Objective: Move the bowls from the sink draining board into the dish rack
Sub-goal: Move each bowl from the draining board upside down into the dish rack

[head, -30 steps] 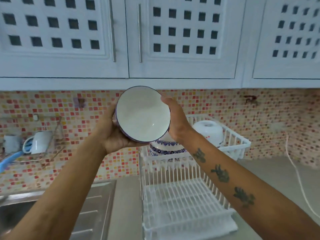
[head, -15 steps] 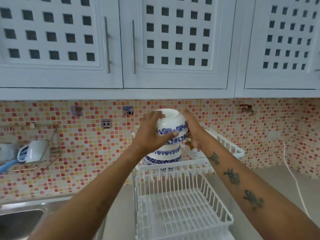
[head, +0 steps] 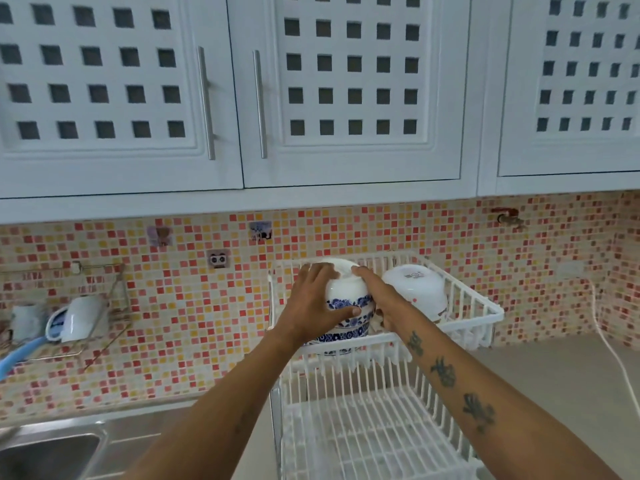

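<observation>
While we hold the upturned blue-and-white patterned ceramic bowl [head: 346, 296] between our left hand [head: 313, 306] and right hand [head: 375, 299], each grip pressed against its side, it sits on a stack of like bowls [head: 341, 332] in the upper tier of the white wire dish rack [head: 478, 306], beside a plain white upturned bowl [head: 415, 289]. We judge this the placing step; next we loosen both grips gently, checking the stack stays steady

Upturned bowl [head: 346, 294] tops stacked bowls [head: 343, 332] in dish rack [head: 460, 323], sink [head: 52, 455] at left.
</observation>
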Available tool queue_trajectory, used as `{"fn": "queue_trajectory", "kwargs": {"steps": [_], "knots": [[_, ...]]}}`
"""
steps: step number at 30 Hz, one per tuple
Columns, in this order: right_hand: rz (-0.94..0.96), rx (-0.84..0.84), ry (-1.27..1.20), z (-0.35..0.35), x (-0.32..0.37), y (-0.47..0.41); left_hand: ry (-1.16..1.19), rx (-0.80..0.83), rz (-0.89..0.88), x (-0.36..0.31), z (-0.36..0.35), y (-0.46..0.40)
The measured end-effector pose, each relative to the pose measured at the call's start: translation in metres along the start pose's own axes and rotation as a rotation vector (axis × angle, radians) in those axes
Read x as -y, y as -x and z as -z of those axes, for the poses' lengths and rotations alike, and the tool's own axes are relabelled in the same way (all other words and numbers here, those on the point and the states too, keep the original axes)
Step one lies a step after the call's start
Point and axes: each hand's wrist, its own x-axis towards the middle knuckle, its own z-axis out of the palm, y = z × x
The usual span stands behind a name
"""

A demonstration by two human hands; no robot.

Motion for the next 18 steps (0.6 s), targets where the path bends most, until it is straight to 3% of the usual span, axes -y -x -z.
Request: {"fn": "queue_trajectory", "kwargs": {"steps": [11,16,18], "knots": [[0.011,0.082,0.056,-0.001,-0.011,-0.024,0.056,0.033,0.146,0.008,-0.01,0.0],[0.042,0.026,0.114,-0.005,-0.013,-0.021,0.055,0.037,0.175,0.007,-0.013,0.003],[0.113,-0.052,0.246,-0.006,-0.013,-0.019,0.05,0.045,0.186,0.008,-0.013,0.002]]}}
